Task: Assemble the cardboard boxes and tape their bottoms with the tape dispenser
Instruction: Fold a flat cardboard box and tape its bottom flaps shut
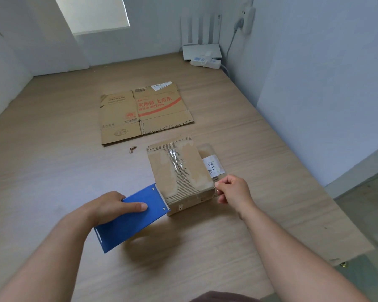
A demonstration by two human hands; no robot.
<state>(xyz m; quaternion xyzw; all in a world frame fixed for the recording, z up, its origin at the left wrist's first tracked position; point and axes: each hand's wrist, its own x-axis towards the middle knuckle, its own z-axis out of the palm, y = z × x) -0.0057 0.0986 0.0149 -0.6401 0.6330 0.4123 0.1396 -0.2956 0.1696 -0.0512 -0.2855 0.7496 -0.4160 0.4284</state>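
Tape dispenser point(129, 219) in left hand point(109, 207) (thumb atop), right hand point(234, 190) pinching box point(179, 171)

1. The small box point(184, 171) is rough brown cardboard, torn to bare corrugation in places.
2. Clear tape point(174, 155) across it is glossy and wrinkled.
3. The tape dispenser point(129, 223) looks like matt blue plastic.
4. The table point(52, 160) has a smooth, pale wood-grain finish.

- Box point(181, 173), mid-table: dispenser point(129, 219) in left hand point(109, 205) blocks its near-left side; right hand point(232, 189), pinching tape point(212, 191), blocks the near-right corner.
- Flat cardboard point(144, 112) beyond; passable gap between, one scrap point(132, 149).
- Table point(42, 162): open to the left.
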